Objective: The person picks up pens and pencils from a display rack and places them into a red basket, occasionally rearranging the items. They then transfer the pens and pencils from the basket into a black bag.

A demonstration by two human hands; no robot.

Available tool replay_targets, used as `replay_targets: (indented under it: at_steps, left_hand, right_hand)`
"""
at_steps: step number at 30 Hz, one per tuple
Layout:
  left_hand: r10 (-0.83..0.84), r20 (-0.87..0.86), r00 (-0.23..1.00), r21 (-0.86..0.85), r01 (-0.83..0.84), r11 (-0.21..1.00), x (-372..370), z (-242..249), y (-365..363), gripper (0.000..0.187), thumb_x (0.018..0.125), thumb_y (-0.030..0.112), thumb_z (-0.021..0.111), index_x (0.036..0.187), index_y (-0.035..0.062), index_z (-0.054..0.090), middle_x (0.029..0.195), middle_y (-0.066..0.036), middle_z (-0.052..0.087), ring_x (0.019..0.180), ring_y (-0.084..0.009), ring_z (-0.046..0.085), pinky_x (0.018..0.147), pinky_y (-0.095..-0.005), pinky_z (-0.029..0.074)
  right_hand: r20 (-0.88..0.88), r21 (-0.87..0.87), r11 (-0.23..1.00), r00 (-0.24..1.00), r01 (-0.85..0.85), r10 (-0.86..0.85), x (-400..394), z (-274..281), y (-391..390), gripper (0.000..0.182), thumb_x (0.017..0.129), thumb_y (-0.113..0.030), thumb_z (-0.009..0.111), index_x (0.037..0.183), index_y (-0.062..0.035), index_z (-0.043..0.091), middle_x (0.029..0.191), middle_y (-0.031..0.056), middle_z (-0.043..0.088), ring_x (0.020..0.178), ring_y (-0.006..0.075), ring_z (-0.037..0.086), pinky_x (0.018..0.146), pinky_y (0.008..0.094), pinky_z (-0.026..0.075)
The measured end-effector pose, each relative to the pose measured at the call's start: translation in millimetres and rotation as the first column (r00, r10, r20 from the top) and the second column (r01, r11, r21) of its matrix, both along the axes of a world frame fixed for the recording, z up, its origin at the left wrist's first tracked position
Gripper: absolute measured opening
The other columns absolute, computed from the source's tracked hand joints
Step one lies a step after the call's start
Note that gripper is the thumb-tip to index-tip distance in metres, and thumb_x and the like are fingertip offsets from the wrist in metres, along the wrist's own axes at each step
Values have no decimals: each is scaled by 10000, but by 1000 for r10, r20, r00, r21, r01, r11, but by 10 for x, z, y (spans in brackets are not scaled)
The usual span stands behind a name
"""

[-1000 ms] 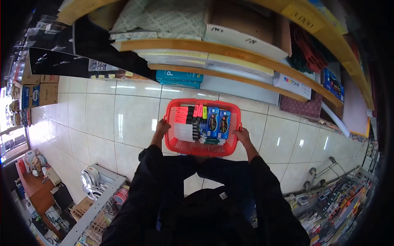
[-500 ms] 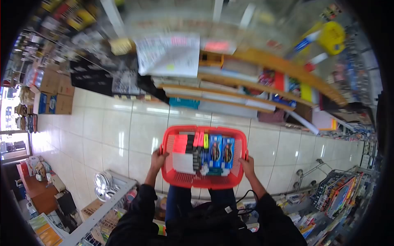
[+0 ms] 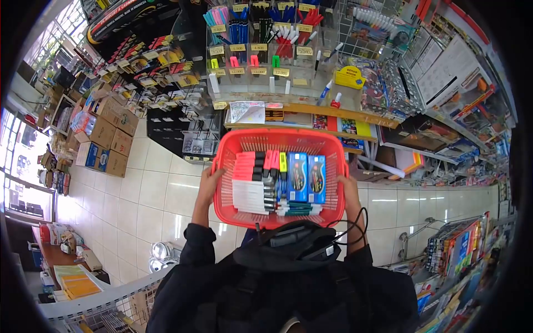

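A red plastic basket [image 3: 280, 135] is held level in front of my body, one hand at each end. My left hand [image 3: 210, 186] grips its left rim, and my right hand [image 3: 350, 191] grips the right rim; some fingers are hidden by the basket wall. Inside lie white markers with red caps [image 3: 248, 197] in a row, and several black-capped pens beside them. Pink highlighters [image 3: 272, 160] and a yellow highlighter [image 3: 282, 162] lie near the far side. Two blue boxes [image 3: 297, 177] fill the right part, with green-and-white pens [image 3: 300, 210] below them.
Ahead stands a display rack [image 3: 258, 53] of pens and highlighters with price tags, above a wooden shelf edge [image 3: 344, 114]. Cardboard boxes [image 3: 105, 136] are stacked at left. A white rack edge [image 3: 105, 297] is near at lower left; a book rack [image 3: 458, 244] stands at right.
The basket has come higher in view and nearer the pen display, with both hands still on its ends. My view has tilted up, showing more of the rack.
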State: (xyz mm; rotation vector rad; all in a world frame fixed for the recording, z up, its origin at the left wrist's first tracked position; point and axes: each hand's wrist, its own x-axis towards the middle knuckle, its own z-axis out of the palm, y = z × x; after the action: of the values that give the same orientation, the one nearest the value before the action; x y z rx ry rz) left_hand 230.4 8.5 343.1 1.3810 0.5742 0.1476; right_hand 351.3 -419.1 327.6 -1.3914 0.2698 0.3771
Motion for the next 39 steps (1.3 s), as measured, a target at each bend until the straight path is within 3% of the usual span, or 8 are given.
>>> replay_targets:
  at_steps: [1,8,17,22,25,28,31,39]
  left_hand:
    - [-16,3,1000,39,16,999,75,153,35,212,886,160,630,1000,-17,654,822,-41,655,662,-102,597,593,-258,481]
    - [56,86,995,-186,-39,982,617,295,309,263,881,178,631,1047,-26,637,867,-74,676,682,-136,639,645,-268,527]
    - [-30,36,999,-128,34,991,1045,-42,506,168,857,125,653,965,-3,662,839,-49,669,661,-112,616,611,-256,492]
    - [-25,3,1000,-147,25,989,1190,-43,516,217,864,143,643,1012,-16,641,845,-66,672,654,-126,633,604,-263,513]
    - [-15,-20,1000,-162,12,987,1196,-113,524,239,876,151,640,1047,-15,629,869,-72,677,672,-126,643,614,-261,520]
    - [-21,-25,999,-186,16,982,1201,-120,521,253,891,159,636,1073,-16,616,878,-72,677,686,-128,650,623,-261,527]
    - [-29,-54,998,-175,19,984,1196,-81,540,250,900,160,633,1075,-18,611,874,-67,673,690,-129,652,627,-263,532]
    - [-26,-52,998,-118,19,993,1224,-180,585,222,888,132,649,1063,-3,625,868,-63,673,673,-131,647,616,-270,534]
  right_hand:
    - [10,32,999,1000,-6,5,134,-13,-7,164,805,-84,618,924,22,656,754,64,659,618,150,636,551,272,499]
    - [11,246,969,1000,-20,18,624,260,304,196,797,-83,631,956,30,645,808,84,675,649,169,652,596,281,526]
    - [17,108,992,997,69,-71,861,-8,509,193,798,-70,621,964,24,647,813,90,676,647,172,652,597,286,534]
    - [-12,119,987,994,110,-109,898,69,557,186,814,-64,613,975,23,648,817,94,678,643,175,659,585,290,546]
    - [-40,138,988,997,71,-66,949,-13,492,298,809,-47,610,1091,50,606,936,124,684,760,209,690,681,320,584]
    - [-51,118,990,996,80,-74,905,-56,490,290,828,-52,607,1099,52,602,941,128,686,774,212,694,683,321,586]
    - [-75,113,982,987,149,-141,839,-115,553,185,835,-78,615,994,8,651,843,81,678,672,162,663,603,280,544]
    - [-78,12,991,988,134,-133,831,-34,600,221,864,-141,651,1026,10,649,848,70,684,686,137,659,618,262,526]
